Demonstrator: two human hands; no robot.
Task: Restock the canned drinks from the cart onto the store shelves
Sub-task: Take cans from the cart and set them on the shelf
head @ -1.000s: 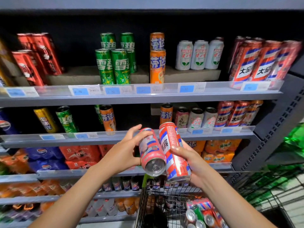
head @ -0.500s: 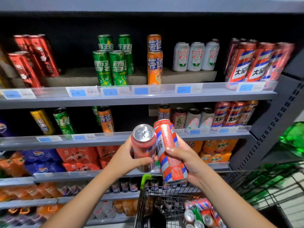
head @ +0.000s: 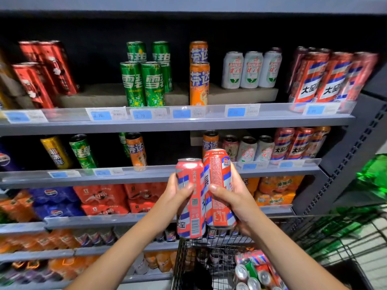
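Both cans now stand upright, side by side above the cart [head: 209,258]: left hand [head: 178,193] wraps the left can [head: 189,197], right hand [head: 234,197] the right can [head: 218,185]. Full, rigid, slick; mid-body grips look safest.

Blue-and-white paper price labels [head: 142,115] sit in a row behind a clear plastic front strip [head: 211,120] on the upper level. A second strip one level down carries more labels, and their print is too blurred to read. Two flat grey rectangular riser blocks [head: 94,97] lie side by side at the rear of the upper level. On the third level down, from left to right:
- blue shrink-wrapped multipacks [head: 54,195]
- red shrink-wrapped multipacks [head: 100,195]
- orange shrink-wrapped multipacks [head: 278,191]

Small bottles [head: 94,237] stand lower down, out of focus. Bright green translucent objects [head: 374,174] at the far right cannot be identified.
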